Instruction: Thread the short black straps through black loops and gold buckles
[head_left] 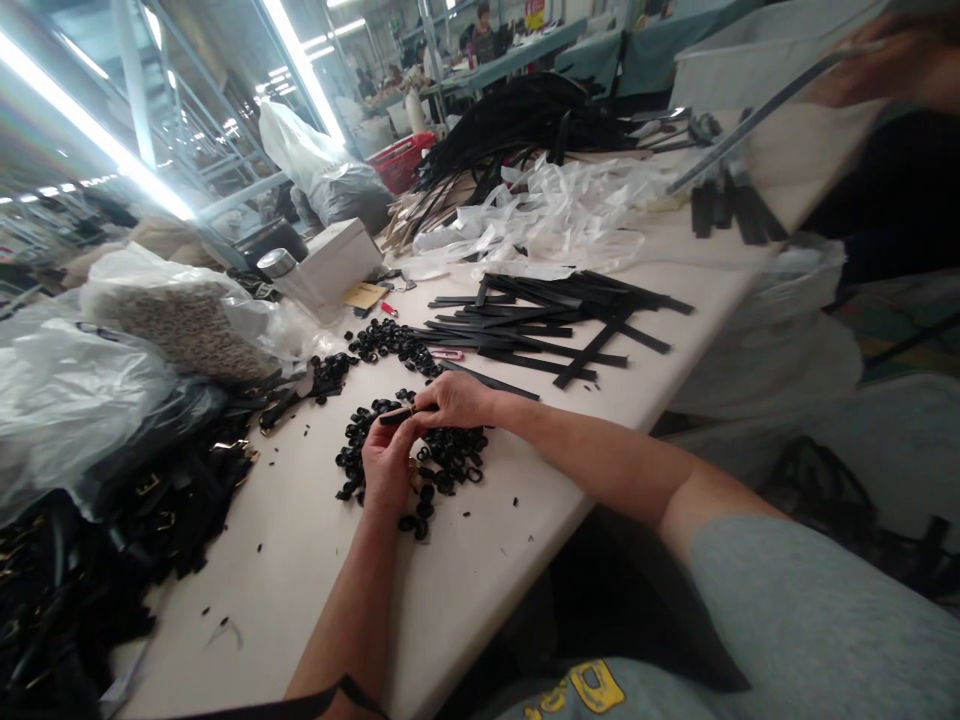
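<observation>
My left hand [388,462] and my right hand [453,399] meet over a pile of small black loops [442,462] on the white table [480,560]. Together they pinch a thin black strap [480,380] whose end sits between the fingers of both hands; the strap runs off to the right along the table. Something small and gold-coloured shows under my left palm, too hidden to name. A second heap of black loops [390,343] lies further back.
Cut black straps [547,325] lie spread beyond my hands. Clear plastic bags [555,215] and long black strips [510,130] are heaped behind. Bags and black buckled straps [172,500] crowd the left. A white box [341,258] and metal cup [279,265] stand back left. Another person's blurred hand [892,60] is top right.
</observation>
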